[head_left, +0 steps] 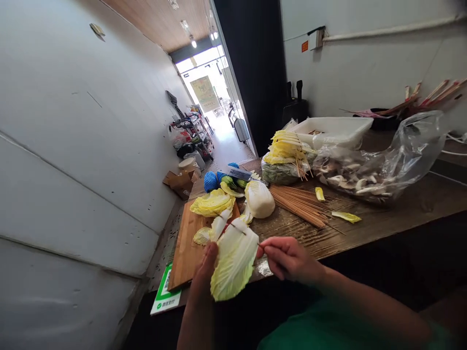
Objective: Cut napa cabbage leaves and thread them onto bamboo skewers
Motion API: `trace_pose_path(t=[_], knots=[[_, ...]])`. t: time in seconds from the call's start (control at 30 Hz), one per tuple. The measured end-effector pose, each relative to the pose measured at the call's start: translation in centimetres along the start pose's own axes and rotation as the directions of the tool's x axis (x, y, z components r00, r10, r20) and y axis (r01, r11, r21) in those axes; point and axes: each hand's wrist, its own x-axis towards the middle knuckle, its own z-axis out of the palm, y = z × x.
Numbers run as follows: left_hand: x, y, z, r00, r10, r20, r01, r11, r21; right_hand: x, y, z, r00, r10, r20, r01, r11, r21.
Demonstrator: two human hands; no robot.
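Note:
My left hand [207, 262] is closed on napa cabbage leaves [233, 262] that hang over the counter's front edge. A thin wooden skewer [239, 229] runs through the white base of the front leaf, and a second pale leaf sits behind it. Pinched in the fingers of my right hand [286, 257] is the skewer's right end, just beside the leaf. Below and behind the leaves lies a wooden cutting board [182, 253] with a pile of cabbage leaves [213, 202]. A cut cabbage head [260, 199] stands to the right of the board.
Loose skewers [299, 204] lie in a bundle on the counter, with small leaf pieces [346, 217] nearby. Skewered leaves [286, 148] are stacked behind. A plastic bag of mushrooms [357, 175] and a white tub [332, 130] stand right. A knife [242, 173] lies at the back.

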Motion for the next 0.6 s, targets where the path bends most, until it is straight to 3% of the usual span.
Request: trace_pose_path(t=[0.07, 0.13, 0.27, 0.4, 0.5, 0.6], knots=[[0.1, -0.6, 0.5, 0.990, -0.111, 0.082, 0.120, 0.987, -0.104, 0.6, 0.3, -1.9, 1.000, 0.004, -0.022, -0.009, 0.974, -0.227], [0.3, -1.4, 1.4, 0.984, -0.112, 0.135, 0.133, 0.978, -0.160, 1.0, 0.8, -4.0, 1.000, 0.006, -0.023, -0.016, 0.894, -0.449], [0.9, -3.5, 3.3, 0.969, -0.209, 0.135, 0.228, 0.962, -0.149, 1.4, 1.4, -8.4, 0.997, 0.078, -0.019, -0.071, 0.744, -0.664], [0.8, -4.3, 3.5, 0.911, -0.342, 0.229, 0.373, 0.922, -0.103, 1.1, 1.2, -11.1, 0.990, 0.130, -0.053, -0.111, 0.500, -0.859], [0.1, -4.1, 2.6, 0.918, -0.324, 0.228, 0.325, 0.945, 0.035, 0.5, 1.0, -11.4, 0.987, 0.145, -0.077, -0.117, 0.295, -0.948], [-1.0, -3.7, 1.6, 0.953, -0.228, 0.198, 0.155, 0.932, 0.327, -0.3, 1.0, -10.8, 0.983, 0.146, -0.111, -0.127, 0.108, -0.986]])
